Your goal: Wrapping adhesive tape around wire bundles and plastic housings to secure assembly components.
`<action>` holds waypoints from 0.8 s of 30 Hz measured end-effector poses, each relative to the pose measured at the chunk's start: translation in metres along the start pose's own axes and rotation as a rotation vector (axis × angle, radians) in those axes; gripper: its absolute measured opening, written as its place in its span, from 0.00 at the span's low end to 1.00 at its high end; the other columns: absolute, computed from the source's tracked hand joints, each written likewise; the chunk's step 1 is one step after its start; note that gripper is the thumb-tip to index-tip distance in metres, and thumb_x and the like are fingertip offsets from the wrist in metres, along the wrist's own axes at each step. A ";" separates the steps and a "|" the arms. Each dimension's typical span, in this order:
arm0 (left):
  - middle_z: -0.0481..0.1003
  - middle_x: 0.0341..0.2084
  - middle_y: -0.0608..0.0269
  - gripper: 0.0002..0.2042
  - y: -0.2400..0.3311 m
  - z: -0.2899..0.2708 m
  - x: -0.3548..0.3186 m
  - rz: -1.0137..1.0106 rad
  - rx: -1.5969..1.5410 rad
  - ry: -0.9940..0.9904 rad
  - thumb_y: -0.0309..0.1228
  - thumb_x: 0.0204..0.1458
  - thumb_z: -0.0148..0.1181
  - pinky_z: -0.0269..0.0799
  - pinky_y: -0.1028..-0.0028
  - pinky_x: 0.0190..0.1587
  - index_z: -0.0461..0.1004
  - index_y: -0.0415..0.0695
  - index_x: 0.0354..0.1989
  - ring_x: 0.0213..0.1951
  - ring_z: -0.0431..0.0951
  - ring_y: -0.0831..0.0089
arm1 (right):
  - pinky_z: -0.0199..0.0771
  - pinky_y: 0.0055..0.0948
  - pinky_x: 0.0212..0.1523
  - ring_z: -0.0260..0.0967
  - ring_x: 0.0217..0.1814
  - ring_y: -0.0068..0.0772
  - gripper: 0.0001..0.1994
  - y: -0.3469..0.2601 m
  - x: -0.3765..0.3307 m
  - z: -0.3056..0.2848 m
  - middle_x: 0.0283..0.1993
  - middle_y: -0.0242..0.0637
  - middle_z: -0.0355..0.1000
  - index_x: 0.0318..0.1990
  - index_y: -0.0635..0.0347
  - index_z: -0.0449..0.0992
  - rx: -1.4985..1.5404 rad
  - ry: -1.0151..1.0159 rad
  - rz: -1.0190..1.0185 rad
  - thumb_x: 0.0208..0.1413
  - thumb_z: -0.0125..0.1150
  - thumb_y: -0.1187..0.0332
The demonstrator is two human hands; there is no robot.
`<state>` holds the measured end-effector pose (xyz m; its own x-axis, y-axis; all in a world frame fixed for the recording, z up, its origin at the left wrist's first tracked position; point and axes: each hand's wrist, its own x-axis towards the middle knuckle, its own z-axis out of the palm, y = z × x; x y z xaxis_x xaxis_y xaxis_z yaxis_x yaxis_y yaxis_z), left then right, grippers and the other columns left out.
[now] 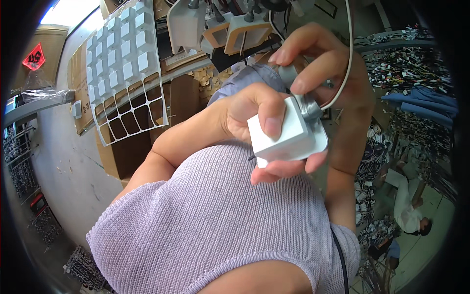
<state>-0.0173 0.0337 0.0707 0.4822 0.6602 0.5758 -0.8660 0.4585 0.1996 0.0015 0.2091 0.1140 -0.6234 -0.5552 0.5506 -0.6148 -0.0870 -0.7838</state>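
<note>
My left hand [249, 115] grips a white square plastic block [286, 137], with the thumb pressed on its top face and the fingers curled beneath it. My right hand [323, 61] reaches in from above and pinches a grey cylindrical plug [293, 78] that meets the block's upper right corner. A white cable [348, 54] runs from the plug up past my right hand and out of the top of the view. Both hands are held close in front of my chest, over my lilac knitted top [220, 215].
A white grid tray [128, 63], partly filled with several white blocks, leans at the upper left against cardboard boxes [122, 152]. A fixture with white and orange holders [235, 29] sits above. Heaps of cables [406, 63] lie at the right, and another person [409, 206] is at the lower right.
</note>
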 end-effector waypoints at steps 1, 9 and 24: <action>0.70 0.25 0.41 0.30 0.001 0.003 0.000 0.011 -0.047 0.048 0.31 0.38 0.54 0.77 0.62 0.27 0.62 0.20 0.49 0.26 0.75 0.53 | 0.69 0.29 0.48 0.68 0.51 0.35 0.15 -0.004 -0.002 -0.003 0.52 0.47 0.66 0.41 0.62 0.78 0.000 -0.003 -0.002 0.42 0.69 0.74; 0.73 0.28 0.54 0.20 0.012 0.012 -0.019 0.216 0.569 0.818 0.26 0.39 0.58 0.78 0.69 0.31 0.70 0.31 0.44 0.28 0.77 0.67 | 0.66 0.29 0.49 0.65 0.50 0.34 0.14 -0.040 -0.012 0.000 0.50 0.37 0.65 0.37 0.57 0.76 -0.486 -0.036 0.449 0.39 0.58 0.81; 0.77 0.37 0.58 0.26 0.009 -0.006 -0.013 0.365 2.074 1.372 0.30 0.36 0.66 0.74 0.71 0.38 0.69 0.39 0.49 0.35 0.79 0.67 | 0.70 0.21 0.41 0.69 0.40 0.19 0.17 -0.068 -0.010 0.070 0.38 0.33 0.72 0.39 0.67 0.74 -0.378 0.694 0.981 0.45 0.70 0.66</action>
<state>-0.0306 0.0329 0.0600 -0.5621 0.7537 0.3405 0.5025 -0.0158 0.8645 0.0833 0.1630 0.1418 -0.9467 0.3089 -0.0912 0.2220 0.4207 -0.8796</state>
